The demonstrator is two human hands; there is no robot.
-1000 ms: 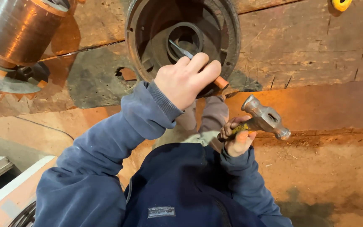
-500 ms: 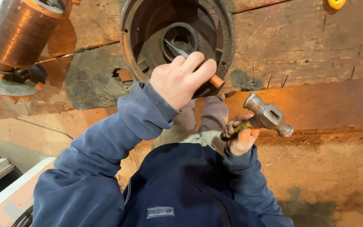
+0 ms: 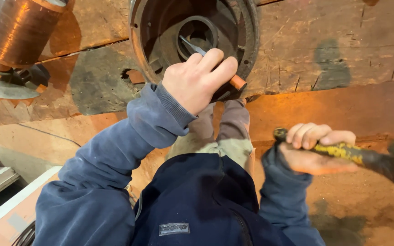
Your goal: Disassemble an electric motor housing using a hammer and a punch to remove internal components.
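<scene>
1. The chisel (image 3: 197,48) is a thin metal tool with an orange-brown butt end. Its tip is set against the inner ring (image 3: 198,34) at the centre of the round motor housing (image 3: 247,41), and its shaft slants back toward the person.
2. The left hand (image 3: 197,82) is wrapped around the chisel in a closed fist, fingers curled over the shaft, with the butt end poking out past the knuckles on the right.
3. The right hand (image 3: 313,148) is clenched around the yellow-and-black handle of a hammer (image 3: 365,157). The hammer head is at the far right edge, blurred with motion (so its exact angle cannot be told), and it is well apart from the chisel butt.
4. The step in hand looks like driving the chisel against the ring, with the hammer drawn back between blows. The next move, as I judge it, calls for a square hit on the small butt end, just beside the left-hand fingers, while the tip stays seated on the ring.
5. The housing lies open side up on a worn wooden workbench (image 3: 343,50) with dark stains.
6. At the upper left sits a copper-wound armature (image 3: 12,32), well apart from both hands.
</scene>
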